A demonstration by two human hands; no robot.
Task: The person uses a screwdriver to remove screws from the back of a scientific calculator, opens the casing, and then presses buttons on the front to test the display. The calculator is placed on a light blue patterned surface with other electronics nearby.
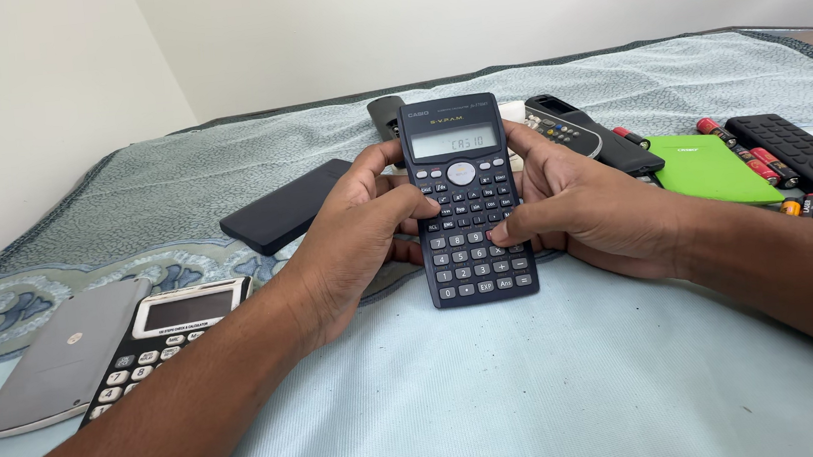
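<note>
Dark scientific calculator held tilted above mid-bed, far from the bedspread edges. Left hand grasps its left edge; right hand grasps the right, thumb on keys. Risk: thumb pressure could tip it or strike adjacent keys.

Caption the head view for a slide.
Left hand and right hand hold a dark scientific calculator above a light blue bedsheet.

A lit grey-green screen tops the dark calculator; the left desk calculator's screen is dark.
</note>
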